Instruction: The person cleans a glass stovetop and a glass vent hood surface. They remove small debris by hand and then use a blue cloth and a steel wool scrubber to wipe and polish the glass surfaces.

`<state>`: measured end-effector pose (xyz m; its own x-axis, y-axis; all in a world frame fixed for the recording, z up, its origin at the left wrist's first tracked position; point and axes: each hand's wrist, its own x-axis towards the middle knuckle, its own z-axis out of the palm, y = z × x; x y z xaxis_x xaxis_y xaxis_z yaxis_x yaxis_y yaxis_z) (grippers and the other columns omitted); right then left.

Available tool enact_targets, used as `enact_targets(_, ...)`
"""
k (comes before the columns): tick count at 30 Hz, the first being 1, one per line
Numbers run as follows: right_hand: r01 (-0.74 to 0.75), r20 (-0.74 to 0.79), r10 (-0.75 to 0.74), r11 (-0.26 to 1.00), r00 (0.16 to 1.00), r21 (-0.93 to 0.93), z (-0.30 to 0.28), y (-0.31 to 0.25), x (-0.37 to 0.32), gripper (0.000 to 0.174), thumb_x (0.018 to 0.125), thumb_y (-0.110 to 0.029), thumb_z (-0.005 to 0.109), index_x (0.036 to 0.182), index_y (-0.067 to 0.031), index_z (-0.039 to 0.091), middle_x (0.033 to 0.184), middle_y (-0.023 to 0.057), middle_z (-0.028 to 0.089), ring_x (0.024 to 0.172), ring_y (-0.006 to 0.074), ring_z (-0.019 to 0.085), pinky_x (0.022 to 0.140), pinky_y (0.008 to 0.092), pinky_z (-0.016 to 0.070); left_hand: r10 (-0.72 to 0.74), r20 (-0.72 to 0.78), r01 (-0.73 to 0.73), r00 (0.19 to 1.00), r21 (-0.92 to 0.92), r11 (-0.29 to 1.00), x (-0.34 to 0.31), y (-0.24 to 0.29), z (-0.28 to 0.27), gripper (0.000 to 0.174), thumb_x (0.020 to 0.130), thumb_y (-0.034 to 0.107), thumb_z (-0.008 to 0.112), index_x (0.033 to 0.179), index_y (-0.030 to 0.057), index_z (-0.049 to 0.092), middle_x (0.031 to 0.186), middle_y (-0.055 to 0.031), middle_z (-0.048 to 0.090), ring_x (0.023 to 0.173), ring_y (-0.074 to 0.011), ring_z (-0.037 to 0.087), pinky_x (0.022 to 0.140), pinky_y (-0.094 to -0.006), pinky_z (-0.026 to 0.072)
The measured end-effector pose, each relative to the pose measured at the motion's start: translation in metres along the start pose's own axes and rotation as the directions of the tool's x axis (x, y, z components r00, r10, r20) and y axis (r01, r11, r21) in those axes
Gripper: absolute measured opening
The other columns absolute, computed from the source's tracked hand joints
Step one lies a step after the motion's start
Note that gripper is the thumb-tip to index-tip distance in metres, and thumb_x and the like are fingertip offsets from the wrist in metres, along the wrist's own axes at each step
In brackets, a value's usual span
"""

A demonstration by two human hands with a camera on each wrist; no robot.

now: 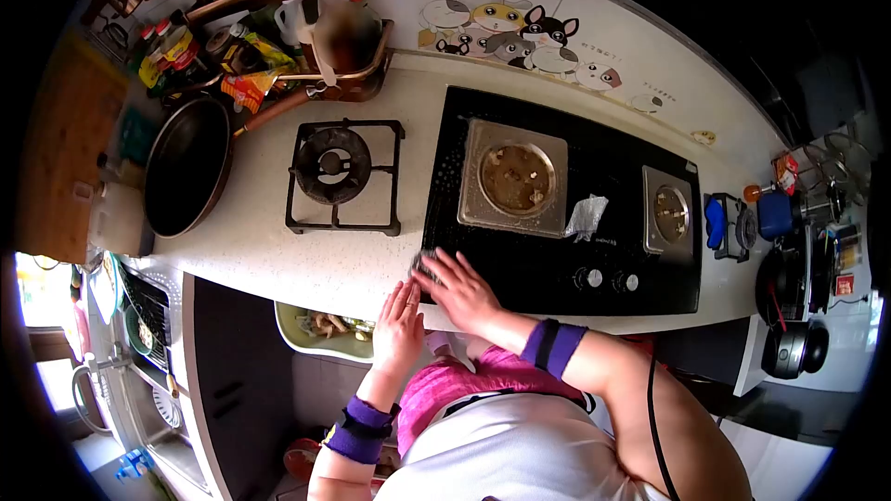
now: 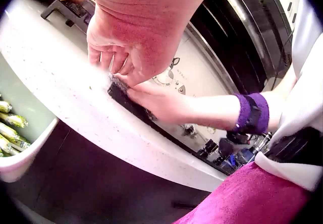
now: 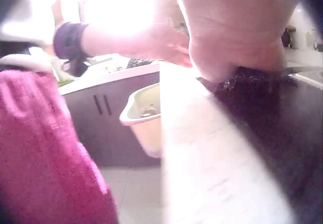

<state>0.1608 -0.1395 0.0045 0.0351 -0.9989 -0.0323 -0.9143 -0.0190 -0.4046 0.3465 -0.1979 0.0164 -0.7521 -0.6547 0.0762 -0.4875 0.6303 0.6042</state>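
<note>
My right hand (image 1: 464, 297) presses with its fingers stretched out on a grey, crinkled scouring pad (image 1: 426, 266) at the near left corner of the black glass hob (image 1: 548, 264). Beside it, my left hand (image 1: 399, 327) lies at the counter's front edge, its fingers pointing toward the pad and its fingertips close to the right hand. In the left wrist view the pad (image 2: 117, 81) shows between the two hands at the hob's dark edge. Seen from the right wrist, the right hand (image 3: 232, 47) hides most of it.
A loose pan support (image 1: 397, 176) and burner ring stand left of the hob, with a frying pan (image 1: 188, 167) beyond. Crumpled foil (image 1: 587, 216) lies between two soiled burner wells (image 1: 469, 176). Below the counter edge hangs a pale green bin (image 1: 295, 334) with scraps.
</note>
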Motion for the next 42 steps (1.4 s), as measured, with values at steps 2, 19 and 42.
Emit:
enact_targets(2,-0.082,-0.141,0.061,0.985,0.988,-0.150,-0.001,0.027,0.046,0.049,0.099,-0.021,0.051,0.148,-0.0187,0.048,0.156,0.0148,0.038,0.147,0.0346,0.033,0.123,0.0523,0.0213,0.013,0.081,-0.019,0.997,0.074,0.997,0.005,0.002,0.006,0.064,0.089,0.010,0.060,0.150,0.0020,0.042,0.158,-0.0169,0.037,0.147,-0.0345,0.035,0.120,-0.0474,0.0292)
enact_targets(19,-0.122,-0.255,0.074,0.976,0.964,-0.178,-0.037,0.095,0.146,0.056,0.094,-0.023,0.059,0.148,-0.0152,0.046,0.152,0.0198,0.039,0.144,0.0414,0.032,0.120,0.0556,0.0233,-0.139,0.118,0.113,0.983,0.210,0.971,0.055,0.026,0.053,0.089,0.089,0.035,0.066,0.156,-0.0046,0.023,0.165,-0.0227,0.017,0.154,-0.0371,0.015,0.124,-0.0506,0.0136)
enact_targets(42,-0.390,-0.489,0.240,0.892,0.838,-0.230,-0.068,0.185,0.235,0.060,0.095,-0.032,0.059,0.147,-0.0072,0.044,0.147,0.0242,0.043,0.138,0.0464,0.037,0.116,0.0586,0.0256,-0.151,0.021,0.139,0.988,0.284,0.949,0.066,0.028,0.065,0.094,0.087,0.053,0.065,0.156,0.0005,0.028,0.164,-0.0195,0.024,0.153,-0.0342,0.020,0.123,-0.0563,0.0133)
